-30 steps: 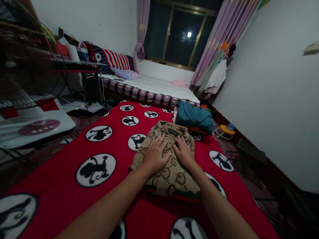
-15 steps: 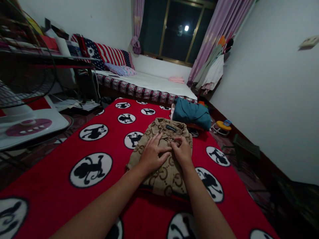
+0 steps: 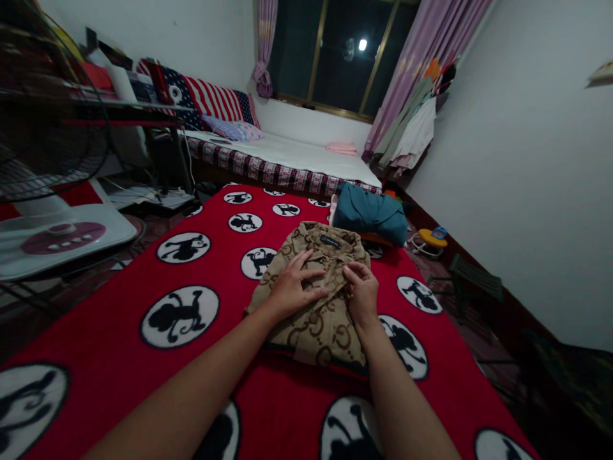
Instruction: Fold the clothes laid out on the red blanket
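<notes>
A folded tan shirt (image 3: 316,332) with brown letter patterns lies on the red blanket (image 3: 119,383), its collar and dark label pointing away from me. My left hand (image 3: 297,287) rests on the left of the shirt's front, fingers spread. With fingers pinched, my right hand (image 3: 361,287) grips the edge of the shirt's front placket just below the collar. The placket is slightly parted between the two hands. Beyond the shirt, at the right, sits a folded teal garment (image 3: 368,214) on top of other cloth.
A fan (image 3: 57,236) stands at the left beside a cluttered desk (image 3: 129,105). Behind the blanket is a white-topped bed (image 3: 287,150) under the window. A yellow stool (image 3: 431,239) and a dark folding stool (image 3: 474,278) stand along the right wall.
My right hand has moved a little to the right, drawing the placket edge with it. My left hand stays on the shirt. The view has shifted slightly.
</notes>
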Demonstrator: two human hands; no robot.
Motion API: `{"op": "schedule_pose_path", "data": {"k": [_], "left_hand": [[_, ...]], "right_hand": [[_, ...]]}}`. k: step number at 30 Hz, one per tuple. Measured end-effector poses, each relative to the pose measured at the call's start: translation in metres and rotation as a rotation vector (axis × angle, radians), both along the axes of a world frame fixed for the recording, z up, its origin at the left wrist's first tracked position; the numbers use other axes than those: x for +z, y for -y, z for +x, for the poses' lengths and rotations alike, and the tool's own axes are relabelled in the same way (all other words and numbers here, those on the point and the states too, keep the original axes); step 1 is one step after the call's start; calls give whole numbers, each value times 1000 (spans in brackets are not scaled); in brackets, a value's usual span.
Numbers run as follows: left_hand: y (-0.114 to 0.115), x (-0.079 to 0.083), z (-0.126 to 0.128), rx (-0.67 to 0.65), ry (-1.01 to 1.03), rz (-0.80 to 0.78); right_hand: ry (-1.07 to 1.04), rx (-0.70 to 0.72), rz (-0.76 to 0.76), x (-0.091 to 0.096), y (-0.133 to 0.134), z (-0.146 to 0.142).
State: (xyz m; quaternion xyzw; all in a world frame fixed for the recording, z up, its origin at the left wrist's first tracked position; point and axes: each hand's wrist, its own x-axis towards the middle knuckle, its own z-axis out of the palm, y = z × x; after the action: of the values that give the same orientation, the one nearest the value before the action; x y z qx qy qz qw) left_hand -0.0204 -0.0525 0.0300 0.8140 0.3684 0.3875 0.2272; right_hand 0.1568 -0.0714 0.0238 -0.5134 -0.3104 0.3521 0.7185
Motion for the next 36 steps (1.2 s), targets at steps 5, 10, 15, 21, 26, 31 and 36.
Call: {"op": "schedule_pose_path", "data": {"k": [5,10,15,21,26,31,36], "left_hand": [[2,4,-3,-47,-98,13],[4,4,-1,-7,-193,43],[7,1,4,83,-280,69],[8,3,4,72,-313,33],[-6,21,-3,-31,-256,-73],[-45,47,12,197,-233,-19],[-74,51,47,366,-394,-55]], "right_hand": [[157,-15,26,-4,-2,1],[476,-51,18,-3,-2,2],[702,-73,-33,-4,-4,5],[872,-70,-73,-6,-4,7],[885,-77,-54,-7,-3,7],[836,-126,-40,-7,-1,4],[805,-285,16,-2,4,2]]}}
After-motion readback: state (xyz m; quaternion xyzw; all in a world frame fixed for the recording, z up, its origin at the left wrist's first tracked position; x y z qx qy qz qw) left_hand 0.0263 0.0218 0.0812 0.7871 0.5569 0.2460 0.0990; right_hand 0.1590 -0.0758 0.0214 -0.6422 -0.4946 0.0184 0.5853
